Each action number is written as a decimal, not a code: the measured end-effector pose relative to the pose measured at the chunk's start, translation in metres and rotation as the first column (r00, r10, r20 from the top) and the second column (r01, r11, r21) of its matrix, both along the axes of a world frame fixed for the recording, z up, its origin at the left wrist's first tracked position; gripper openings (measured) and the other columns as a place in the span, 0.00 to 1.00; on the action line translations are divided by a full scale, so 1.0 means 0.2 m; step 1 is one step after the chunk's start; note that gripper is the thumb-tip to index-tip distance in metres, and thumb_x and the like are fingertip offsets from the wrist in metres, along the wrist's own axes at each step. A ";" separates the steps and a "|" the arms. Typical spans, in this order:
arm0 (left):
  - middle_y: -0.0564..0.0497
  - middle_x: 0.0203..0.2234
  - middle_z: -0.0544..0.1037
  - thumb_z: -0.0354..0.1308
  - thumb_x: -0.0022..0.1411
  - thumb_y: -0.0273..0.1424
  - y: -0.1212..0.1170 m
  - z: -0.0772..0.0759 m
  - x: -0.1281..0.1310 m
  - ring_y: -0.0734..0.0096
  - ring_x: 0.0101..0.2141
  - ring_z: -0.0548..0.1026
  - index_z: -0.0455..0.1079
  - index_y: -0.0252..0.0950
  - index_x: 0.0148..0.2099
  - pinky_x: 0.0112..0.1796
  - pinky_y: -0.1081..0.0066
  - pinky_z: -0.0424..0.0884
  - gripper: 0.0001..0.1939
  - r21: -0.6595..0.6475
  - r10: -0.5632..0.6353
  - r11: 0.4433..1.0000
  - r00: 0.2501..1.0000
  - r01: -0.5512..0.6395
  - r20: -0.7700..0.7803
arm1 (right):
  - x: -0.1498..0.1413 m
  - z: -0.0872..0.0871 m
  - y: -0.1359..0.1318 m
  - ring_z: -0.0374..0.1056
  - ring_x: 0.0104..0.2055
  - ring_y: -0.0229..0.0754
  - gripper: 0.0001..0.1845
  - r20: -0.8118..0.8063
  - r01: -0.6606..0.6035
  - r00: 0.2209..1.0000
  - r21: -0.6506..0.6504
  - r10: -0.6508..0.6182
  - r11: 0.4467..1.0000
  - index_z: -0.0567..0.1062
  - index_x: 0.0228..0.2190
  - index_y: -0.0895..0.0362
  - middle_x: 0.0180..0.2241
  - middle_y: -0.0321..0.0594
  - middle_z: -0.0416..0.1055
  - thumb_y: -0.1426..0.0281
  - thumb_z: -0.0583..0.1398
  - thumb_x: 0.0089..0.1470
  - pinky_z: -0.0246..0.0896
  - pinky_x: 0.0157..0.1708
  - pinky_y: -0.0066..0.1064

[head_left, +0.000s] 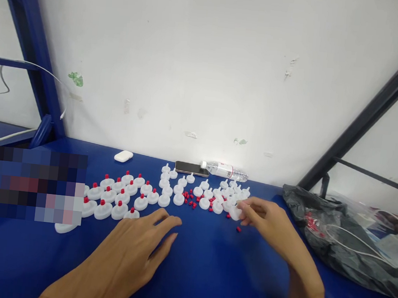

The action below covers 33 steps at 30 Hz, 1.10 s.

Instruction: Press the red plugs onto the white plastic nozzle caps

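On a blue table (207, 268) lie several white plastic caps. The caps on the left (116, 195) carry red plugs; those in the middle and right (212, 193) are bare. Small loose red plugs (191, 200) lie scattered between them. My left hand (139, 247) rests flat on the table with fingers stretched out, just below a plugged cap (131, 214). My right hand (266, 217) is closed in a pinch on a white cap (235, 213) at the right edge of the bare caps. One red plug (238, 229) lies just under it.
A phone (191, 168), a lying water bottle (225, 170) and a white earbud case (123, 156) sit by the white wall. A dark plastic bag (335, 234) with red parts and cables lies at the right. Blue frame posts (34, 56) stand at the left.
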<state>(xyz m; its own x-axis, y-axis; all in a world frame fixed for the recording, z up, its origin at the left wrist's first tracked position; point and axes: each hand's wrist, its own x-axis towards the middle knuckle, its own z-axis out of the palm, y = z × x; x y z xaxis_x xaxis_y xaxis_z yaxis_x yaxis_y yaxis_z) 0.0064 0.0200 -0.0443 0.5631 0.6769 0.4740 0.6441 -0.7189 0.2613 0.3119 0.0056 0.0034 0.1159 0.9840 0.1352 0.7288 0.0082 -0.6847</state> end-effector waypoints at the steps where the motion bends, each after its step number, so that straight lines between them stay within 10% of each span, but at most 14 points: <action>1: 0.48 0.48 0.81 0.48 0.74 0.34 -0.01 0.00 0.01 0.66 0.32 0.81 0.69 0.46 0.62 0.32 0.68 0.77 0.19 0.006 -0.006 1.000 1.000 0.006 0.030 | -0.04 0.02 -0.02 0.78 0.33 0.46 0.20 -0.080 -0.098 0.992 0.004 0.098 0.995 0.79 0.33 0.56 0.31 0.43 0.81 0.54 0.58 0.64 0.70 0.36 0.33; 4: 0.49 0.54 0.78 0.58 0.70 0.39 -0.04 -0.01 0.04 0.69 0.32 0.81 0.59 0.50 0.70 0.34 0.70 0.79 0.29 -0.066 -0.098 0.992 0.981 0.110 0.166 | -0.19 0.08 -0.10 0.77 0.34 0.42 0.17 -0.218 -0.377 0.905 -0.015 0.365 0.926 0.80 0.34 0.56 0.31 0.39 0.81 0.56 0.61 0.65 0.70 0.38 0.31; 10: 0.57 0.38 0.82 0.61 0.69 0.28 -0.07 0.01 0.08 0.75 0.30 0.79 0.77 0.47 0.46 0.34 0.77 0.76 0.08 -0.226 -0.237 0.913 0.892 0.340 0.386 | -0.38 0.11 -0.16 0.77 0.35 0.40 0.12 -0.246 -0.549 0.815 -0.041 0.524 0.835 0.82 0.40 0.52 0.33 0.35 0.81 0.58 0.62 0.65 0.69 0.40 0.29; 15: 0.50 0.50 0.81 0.56 0.72 0.30 -0.02 0.00 0.04 0.65 0.37 0.83 0.72 0.45 0.57 0.31 0.70 0.77 0.14 0.004 -0.094 0.996 0.989 0.094 0.112 | -0.18 0.02 -0.07 0.79 0.40 0.48 0.15 -0.009 -0.084 0.996 -0.031 0.084 0.996 0.80 0.46 0.50 0.39 0.40 0.83 0.57 0.59 0.64 0.69 0.42 0.35; 20: 0.52 0.50 0.80 0.54 0.73 0.31 0.00 -0.01 0.04 0.65 0.32 0.83 0.70 0.45 0.57 0.32 0.66 0.79 0.13 0.014 -0.094 0.995 0.995 0.094 0.015 | 0.04 -0.09 0.01 0.78 0.40 0.55 0.10 0.400 0.363 0.873 -0.151 -0.279 0.920 0.83 0.37 0.51 0.39 0.44 0.83 0.62 0.63 0.58 0.65 0.38 0.39; 26: 0.52 0.51 0.79 0.52 0.74 0.32 0.01 -0.03 0.04 0.68 0.28 0.81 0.69 0.46 0.57 0.27 0.67 0.76 0.13 0.030 -0.088 0.996 0.996 0.087 0.009 | 0.03 -0.12 0.05 0.77 0.38 0.51 0.05 0.456 0.329 0.876 -0.328 -0.156 0.886 0.82 0.31 0.51 0.34 0.41 0.82 0.70 0.64 0.54 0.61 0.34 0.35; 33: 0.53 0.48 0.80 0.53 0.74 0.33 0.00 -0.03 0.05 0.69 0.28 0.81 0.71 0.47 0.57 0.30 0.68 0.77 0.13 -0.018 -0.041 0.999 0.998 0.042 0.049 | -0.08 -0.10 0.03 0.76 0.38 0.48 0.07 0.274 0.103 0.961 -0.216 -0.041 0.971 0.80 0.31 0.53 0.32 0.40 0.81 0.73 0.61 0.59 0.63 0.37 0.35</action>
<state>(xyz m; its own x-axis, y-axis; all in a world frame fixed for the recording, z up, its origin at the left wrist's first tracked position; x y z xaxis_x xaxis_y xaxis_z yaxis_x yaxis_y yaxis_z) 0.0171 0.0208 -0.0495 0.5675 0.6627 0.4887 0.6002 -0.7392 0.3055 0.2965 0.0120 -0.0169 0.1780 0.9826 -0.0537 0.8772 -0.1832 -0.4439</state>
